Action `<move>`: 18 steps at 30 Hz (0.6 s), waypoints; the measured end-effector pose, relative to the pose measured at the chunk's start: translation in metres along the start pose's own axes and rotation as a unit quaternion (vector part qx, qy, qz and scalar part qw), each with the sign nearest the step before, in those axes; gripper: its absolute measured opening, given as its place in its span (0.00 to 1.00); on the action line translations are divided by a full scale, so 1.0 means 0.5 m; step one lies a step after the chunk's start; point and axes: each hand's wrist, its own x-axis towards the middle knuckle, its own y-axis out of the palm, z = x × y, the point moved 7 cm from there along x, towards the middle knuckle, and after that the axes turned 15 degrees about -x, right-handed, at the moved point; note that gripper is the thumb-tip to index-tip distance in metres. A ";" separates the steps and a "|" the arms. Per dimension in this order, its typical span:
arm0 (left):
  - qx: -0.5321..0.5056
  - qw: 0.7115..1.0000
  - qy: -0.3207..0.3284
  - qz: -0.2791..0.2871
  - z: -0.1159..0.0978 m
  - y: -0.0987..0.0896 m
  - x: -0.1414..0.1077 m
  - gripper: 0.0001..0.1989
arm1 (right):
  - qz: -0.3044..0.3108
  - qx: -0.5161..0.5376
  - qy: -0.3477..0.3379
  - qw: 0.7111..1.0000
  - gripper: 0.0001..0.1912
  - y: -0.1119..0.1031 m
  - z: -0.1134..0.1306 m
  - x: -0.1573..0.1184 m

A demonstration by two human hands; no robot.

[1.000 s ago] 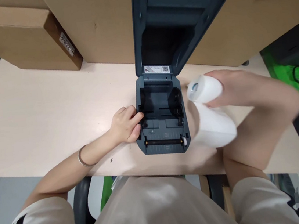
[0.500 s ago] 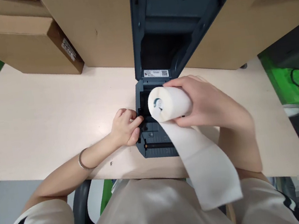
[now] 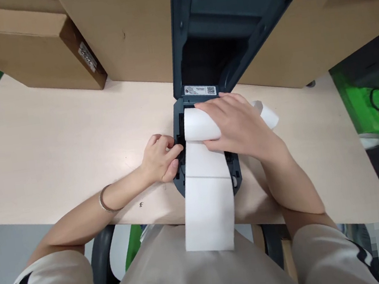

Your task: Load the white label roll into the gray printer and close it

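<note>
A dark blue-grey label printer stands on the table with its lid swung up. My right hand is closed over a white label roll, which sits in the printer's bay. From the roll a label strip runs toward me, past the printer's front and over the table edge. My left hand is closed on the printer's left rim, with its index finger reaching just inside; exactly what that fingertip presses is hidden.
A curled piece of white paper lies to the right of the printer, partly behind my right hand. Cardboard boxes line the back of the table. A green surface with a black cable is at the right.
My right hand has lowered the label roll into the printer and turned it. The strip has swung left and now lies over the printer's front. My left hand has stayed at the left rim.
</note>
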 end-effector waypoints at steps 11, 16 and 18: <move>-0.017 1.000 0.008 -0.004 -0.002 -0.002 0.006 0.23 | -0.038 -0.051 -0.007 0.998 0.32 -0.014 0.012 -0.007; -0.022 1.000 -0.006 0.006 0.005 0.002 0.000 0.24 | -0.011 -0.005 0.000 1.000 0.32 0.018 -0.001 0.005; -0.019 1.000 -0.009 0.010 0.007 0.004 -0.003 0.24 | -0.003 0.002 -0.001 1.000 0.32 0.031 -0.004 0.009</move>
